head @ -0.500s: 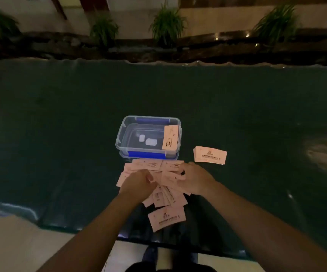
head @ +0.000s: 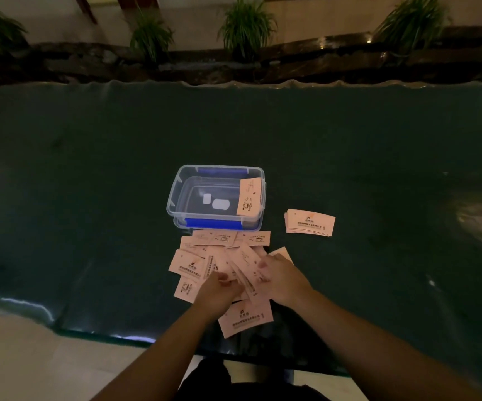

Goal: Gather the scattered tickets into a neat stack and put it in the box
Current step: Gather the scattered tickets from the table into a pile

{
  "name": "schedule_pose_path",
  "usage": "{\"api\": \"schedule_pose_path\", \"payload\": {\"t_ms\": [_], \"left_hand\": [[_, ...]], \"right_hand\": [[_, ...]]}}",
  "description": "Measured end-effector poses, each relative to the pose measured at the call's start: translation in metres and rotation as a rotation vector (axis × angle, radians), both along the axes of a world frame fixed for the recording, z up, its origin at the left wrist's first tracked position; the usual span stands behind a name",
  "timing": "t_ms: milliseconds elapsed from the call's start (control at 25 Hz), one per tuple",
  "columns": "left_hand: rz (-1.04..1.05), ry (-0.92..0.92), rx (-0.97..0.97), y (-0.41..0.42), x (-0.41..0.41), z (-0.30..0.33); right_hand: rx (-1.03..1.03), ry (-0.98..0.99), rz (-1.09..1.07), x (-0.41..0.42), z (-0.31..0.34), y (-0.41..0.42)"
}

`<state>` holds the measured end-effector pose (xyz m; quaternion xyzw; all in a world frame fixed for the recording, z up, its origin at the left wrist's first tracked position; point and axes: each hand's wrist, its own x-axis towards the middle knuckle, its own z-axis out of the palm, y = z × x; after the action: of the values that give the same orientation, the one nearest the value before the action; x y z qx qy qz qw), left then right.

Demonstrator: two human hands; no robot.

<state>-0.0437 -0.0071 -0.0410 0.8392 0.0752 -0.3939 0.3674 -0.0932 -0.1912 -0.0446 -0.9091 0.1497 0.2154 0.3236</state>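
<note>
Several pink tickets (head: 216, 259) lie scattered and overlapping on the dark green table cover, just in front of a clear plastic box (head: 176, 192) with blue clips. One ticket (head: 250, 196) leans against the box's right inner wall. A neat small stack of tickets (head: 310, 222) lies to the right of the box. My left hand (head: 216, 293) and my right hand (head: 283, 279) rest on the near part of the scattered pile, fingers curled onto tickets between them. One ticket (head: 245, 318) lies nearest me, partly under my left wrist.
The dark green cover (head: 89, 183) spans the whole table; its near edge runs just below my forearms, with pale floor beyond. Potted plants (head: 247, 24) and a dark ledge stand behind the table's far edge.
Both hands have slid a little toward me over the pile, uncovering more tickets at the left side. The box and side stack have not moved.
</note>
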Motion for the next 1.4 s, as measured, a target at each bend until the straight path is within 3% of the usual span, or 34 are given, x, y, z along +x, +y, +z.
{"api": "schedule_pose_path", "payload": {"t_ms": [160,360,560,840,1200,1400], "left_hand": [[0.117,0.054,-0.081,-0.008,0.002,-0.005],[0.157,0.094,-0.124,-0.021,0.002,-0.012],[0.164,0.187,-0.156,-0.030,-0.001,-0.011],[0.093,0.183,-0.093,-0.033,0.001,-0.013],[0.123,0.230,-0.221,-0.035,-0.006,-0.006],[0.081,0.181,-0.231,-0.021,0.000,0.002]], "right_hand": [[-0.044,-0.031,-0.155,0.002,-0.001,-0.010],[-0.142,0.166,0.016,0.009,-0.002,-0.033],[-0.181,0.161,-0.002,0.006,-0.004,-0.030],[-0.021,0.227,-0.219,-0.016,0.001,-0.023],[0.216,0.181,-0.492,-0.011,-0.005,0.000],[0.021,-0.011,-0.424,0.040,0.000,-0.011]]}}
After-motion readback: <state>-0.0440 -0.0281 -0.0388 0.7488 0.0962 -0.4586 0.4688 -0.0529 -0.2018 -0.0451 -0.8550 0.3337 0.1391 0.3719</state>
